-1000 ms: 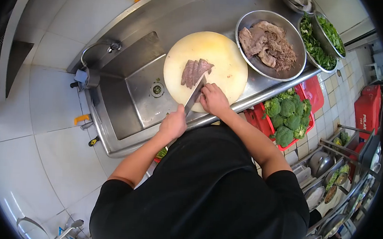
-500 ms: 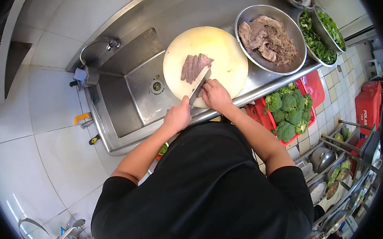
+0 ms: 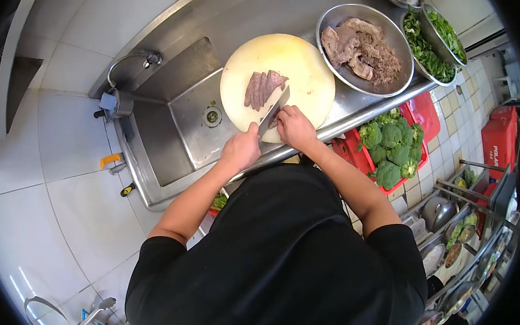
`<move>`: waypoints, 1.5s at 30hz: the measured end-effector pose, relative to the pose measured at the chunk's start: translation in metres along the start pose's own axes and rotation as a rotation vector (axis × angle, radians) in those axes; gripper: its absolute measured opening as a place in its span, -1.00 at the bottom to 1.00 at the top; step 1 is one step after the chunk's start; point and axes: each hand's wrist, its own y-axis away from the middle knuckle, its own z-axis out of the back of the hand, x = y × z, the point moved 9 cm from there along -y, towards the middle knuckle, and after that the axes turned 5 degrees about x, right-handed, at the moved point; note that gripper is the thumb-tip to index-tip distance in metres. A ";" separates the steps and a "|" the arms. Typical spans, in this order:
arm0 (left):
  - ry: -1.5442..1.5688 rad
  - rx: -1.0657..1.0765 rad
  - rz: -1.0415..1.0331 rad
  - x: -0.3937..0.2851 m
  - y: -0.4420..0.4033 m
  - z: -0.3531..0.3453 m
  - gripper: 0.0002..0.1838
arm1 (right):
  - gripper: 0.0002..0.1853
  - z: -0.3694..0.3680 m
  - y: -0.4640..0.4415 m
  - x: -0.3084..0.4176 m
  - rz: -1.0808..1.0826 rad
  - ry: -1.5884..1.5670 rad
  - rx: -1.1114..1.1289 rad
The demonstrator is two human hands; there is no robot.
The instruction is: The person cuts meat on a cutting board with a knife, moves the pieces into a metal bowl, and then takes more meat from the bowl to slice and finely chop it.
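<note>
My left hand [image 3: 241,149] is wrapped round the handle of a wide-bladed knife [image 3: 273,112]. The blade slants up and right over a round, pale cutting board [image 3: 310,70]. Just right of the blade, my right hand [image 3: 296,128] has its fingers curled on a piece of meat, mostly hidden under them. Several dark slices of meat [image 3: 258,91] lie side by side on the board, beyond the blade.
The board overlaps a steel sink [image 3: 169,139] with a faucet [image 3: 150,60]. Right of it stands a steel bowl [image 3: 322,50] of cooked meat, then bowls of chopped greens [image 3: 427,53]. Broccoli [image 3: 392,147] fills a red basket below the counter edge. Shelving [image 3: 477,205] stands at the right.
The board, bowls and slices appear slightly higher in view. The knife has shifted slightly right relative to the slices, with its blade tilted differently. Both hands keep their hold.
</note>
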 end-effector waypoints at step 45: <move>-0.042 0.076 0.033 -0.015 0.022 -0.024 -0.76 | -0.82 0.023 0.037 -0.011 -0.068 0.015 -0.049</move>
